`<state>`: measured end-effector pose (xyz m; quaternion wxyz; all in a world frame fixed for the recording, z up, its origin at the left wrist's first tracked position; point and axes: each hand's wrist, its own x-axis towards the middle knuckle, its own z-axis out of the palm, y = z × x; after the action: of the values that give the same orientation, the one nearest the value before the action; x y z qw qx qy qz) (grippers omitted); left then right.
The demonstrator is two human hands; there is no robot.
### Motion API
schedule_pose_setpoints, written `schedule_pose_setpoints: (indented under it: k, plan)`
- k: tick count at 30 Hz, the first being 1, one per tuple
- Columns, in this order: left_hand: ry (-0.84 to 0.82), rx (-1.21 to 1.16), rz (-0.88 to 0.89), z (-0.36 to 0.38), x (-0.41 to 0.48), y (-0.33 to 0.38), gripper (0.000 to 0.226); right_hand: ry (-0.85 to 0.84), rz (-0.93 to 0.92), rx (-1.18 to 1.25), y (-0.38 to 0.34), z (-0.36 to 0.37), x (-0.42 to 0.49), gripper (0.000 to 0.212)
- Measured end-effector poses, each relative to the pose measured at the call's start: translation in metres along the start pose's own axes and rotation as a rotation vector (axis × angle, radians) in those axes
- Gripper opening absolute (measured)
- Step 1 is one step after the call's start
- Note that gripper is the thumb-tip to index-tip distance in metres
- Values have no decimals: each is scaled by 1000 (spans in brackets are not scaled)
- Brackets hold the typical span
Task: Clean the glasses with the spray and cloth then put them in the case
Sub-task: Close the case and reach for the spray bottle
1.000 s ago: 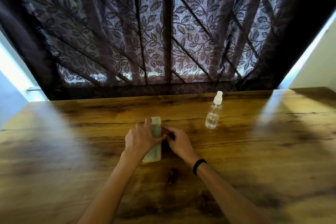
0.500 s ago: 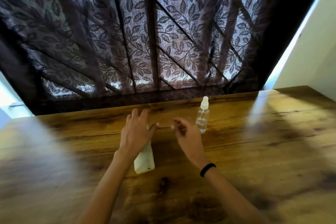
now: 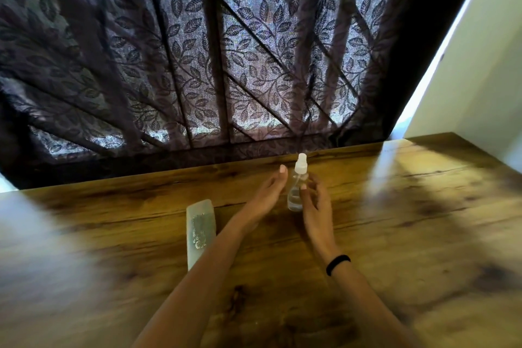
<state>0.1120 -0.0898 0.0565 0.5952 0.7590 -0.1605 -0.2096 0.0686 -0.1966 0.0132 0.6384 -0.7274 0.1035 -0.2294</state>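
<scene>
Clear plastic spray bottle (image 3: 295, 192) is standing upright on the wooden table (image 3: 409, 220), both hands, left (image 3: 265, 196) and right (image 3: 316, 203), flanking it with fingers spread wide.

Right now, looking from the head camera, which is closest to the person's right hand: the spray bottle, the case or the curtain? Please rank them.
From the right hand:
1. Spray bottle, right at its fingertips.
2. Case, lying to the left, past the left hand.
3. Curtain, behind the table's far edge.

Spray bottle (image 3: 296, 189) upright on table (image 3: 409, 220), between my fingers; case (image 3: 201, 232) flat, left of left-hand fingers (image 3: 278, 181).
</scene>
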Motion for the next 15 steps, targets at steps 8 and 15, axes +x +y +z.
schedule_pose_setpoints:
  k: [8,15]
  plan:
    - [47,-33,64,3,4,-8,33,-21,16,18,1,14,-1,44]
    - [216,-60,62,-38,-1,-11,35,-180,-90,31,-23,58,8,29]
